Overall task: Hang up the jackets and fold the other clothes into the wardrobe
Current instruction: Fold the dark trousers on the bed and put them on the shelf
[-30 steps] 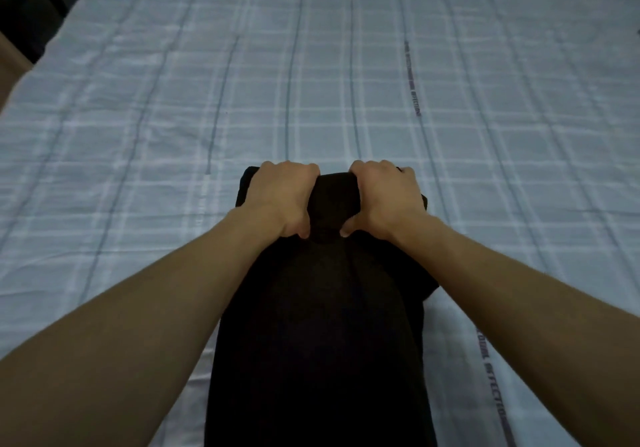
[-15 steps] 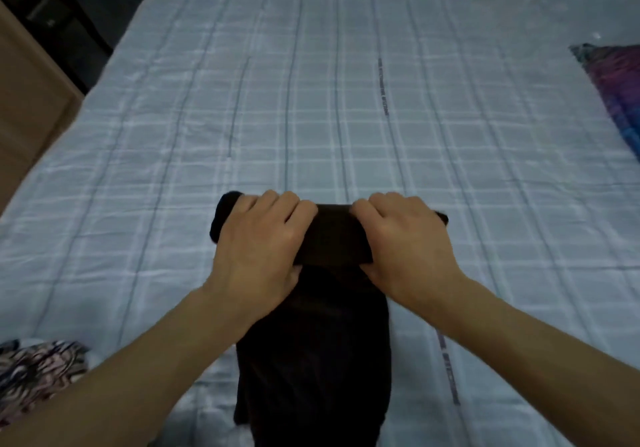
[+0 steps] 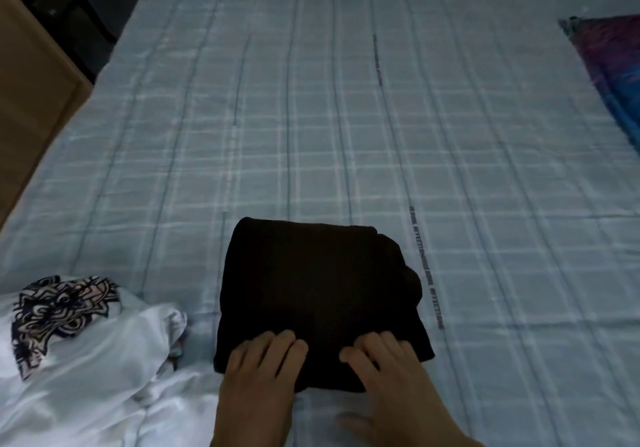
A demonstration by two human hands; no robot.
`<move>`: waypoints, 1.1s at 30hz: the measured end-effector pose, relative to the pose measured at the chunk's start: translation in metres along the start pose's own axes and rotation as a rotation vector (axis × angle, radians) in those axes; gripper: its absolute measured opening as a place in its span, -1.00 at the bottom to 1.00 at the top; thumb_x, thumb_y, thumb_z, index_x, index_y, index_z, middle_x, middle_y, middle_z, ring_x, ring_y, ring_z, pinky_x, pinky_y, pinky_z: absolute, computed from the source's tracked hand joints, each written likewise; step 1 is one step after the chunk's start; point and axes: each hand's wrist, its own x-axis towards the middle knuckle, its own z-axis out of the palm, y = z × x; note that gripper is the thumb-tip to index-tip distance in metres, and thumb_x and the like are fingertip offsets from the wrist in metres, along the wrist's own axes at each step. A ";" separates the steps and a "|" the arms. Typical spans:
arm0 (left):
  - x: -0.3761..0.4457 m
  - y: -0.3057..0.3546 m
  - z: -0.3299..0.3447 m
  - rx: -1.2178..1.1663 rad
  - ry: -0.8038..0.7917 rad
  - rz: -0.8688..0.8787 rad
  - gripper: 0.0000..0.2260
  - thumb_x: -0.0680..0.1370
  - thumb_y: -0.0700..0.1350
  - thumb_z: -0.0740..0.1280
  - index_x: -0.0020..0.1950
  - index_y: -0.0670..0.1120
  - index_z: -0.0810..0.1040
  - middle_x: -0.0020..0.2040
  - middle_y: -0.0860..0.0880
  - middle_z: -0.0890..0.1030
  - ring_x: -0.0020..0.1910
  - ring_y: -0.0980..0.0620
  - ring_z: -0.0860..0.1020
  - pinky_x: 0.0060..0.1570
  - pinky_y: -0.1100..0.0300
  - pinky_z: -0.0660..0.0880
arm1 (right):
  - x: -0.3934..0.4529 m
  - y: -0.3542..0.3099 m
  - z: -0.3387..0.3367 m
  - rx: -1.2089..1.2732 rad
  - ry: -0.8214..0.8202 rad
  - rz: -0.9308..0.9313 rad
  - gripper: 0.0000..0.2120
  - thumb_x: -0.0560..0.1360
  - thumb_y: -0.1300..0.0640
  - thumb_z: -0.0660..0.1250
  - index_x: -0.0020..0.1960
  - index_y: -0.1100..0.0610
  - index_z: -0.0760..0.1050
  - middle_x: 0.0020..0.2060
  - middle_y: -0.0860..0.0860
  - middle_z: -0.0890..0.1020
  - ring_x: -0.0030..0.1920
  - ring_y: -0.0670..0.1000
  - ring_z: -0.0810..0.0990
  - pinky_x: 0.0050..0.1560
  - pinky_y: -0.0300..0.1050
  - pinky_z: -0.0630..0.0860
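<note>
The black garment lies folded into a thick, roughly square bundle on the bed, close to the near edge and about midway between the left and right sides. Both hands rest flat on its near edge. The left hand lies palm down with straight fingers, fingertips pressing the bundle's near left part. The right hand lies the same way just beside it on the near right part, fingers straight and slightly spread, thumb out to the side over the sheet. Neither hand curls round the cloth; both lie open on top of it. The bundle's right side shows rolled layers bulging a little past the top fold.

Near the bed's near left corner, a white shirt with a dark swirling print lies crumpled, its edge just beside the bundle's left side; whether they touch I cannot tell.

The bed is covered by a pale blue checked sheet with thin dark stripes running away from the person. At the right edge, farther off, lies a purple and blue cloth, partly cut off by the frame. Past the left edge stands a brown wooden panel.
</note>
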 end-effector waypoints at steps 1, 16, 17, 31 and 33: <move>-0.002 0.001 -0.004 -0.024 -0.052 -0.020 -0.53 0.33 -0.01 0.28 0.25 0.00 0.45 0.20 0.01 0.45 0.09 -0.09 0.48 0.07 0.02 0.35 | 0.000 0.000 -0.007 0.014 0.016 0.002 -0.42 0.21 -0.38 0.36 0.11 -0.09 0.43 -0.04 -0.13 0.42 -0.08 -0.09 0.36 -0.15 -0.25 0.31; 0.100 -0.026 -0.044 0.130 -0.066 -0.120 -0.65 0.54 0.03 0.21 0.26 -0.07 0.55 0.26 -0.10 0.53 0.28 -0.12 0.46 0.23 -0.04 0.36 | 0.094 0.003 -0.020 -0.022 0.040 0.234 -0.40 0.63 -0.26 -0.07 0.61 -0.06 0.04 0.59 0.12 0.10 0.60 0.13 0.00 0.54 0.25 -0.02; 0.106 -0.031 -0.038 0.144 -0.103 -0.137 -0.58 0.57 0.03 0.19 0.38 -0.09 0.48 0.40 -0.12 0.46 0.43 -0.13 0.37 0.36 -0.09 0.28 | 0.093 0.002 -0.017 -0.026 0.040 0.239 -0.40 0.63 -0.25 -0.07 0.61 -0.04 0.04 0.59 0.13 0.09 0.60 0.13 -0.01 0.54 0.26 -0.02; 0.104 -0.070 0.051 0.032 -0.357 -0.246 -0.42 0.65 0.21 -0.07 0.63 0.04 -0.04 0.64 -0.03 -0.11 0.61 -0.03 -0.15 0.55 -0.15 -0.04 | 0.126 0.039 0.034 -0.007 -0.047 0.228 -0.39 0.62 -0.25 0.00 0.61 -0.09 0.01 0.61 0.07 -0.02 0.61 0.09 -0.11 0.52 0.32 -0.03; 0.100 -0.067 0.044 0.033 -0.347 -0.235 -0.42 0.64 0.21 -0.06 0.63 0.04 -0.04 0.64 -0.03 -0.10 0.61 -0.04 -0.13 0.55 -0.13 -0.06 | 0.120 0.035 0.028 -0.002 -0.041 0.227 -0.39 0.62 -0.26 -0.02 0.61 -0.11 -0.02 0.62 0.06 -0.03 0.61 0.07 -0.13 0.52 0.31 -0.04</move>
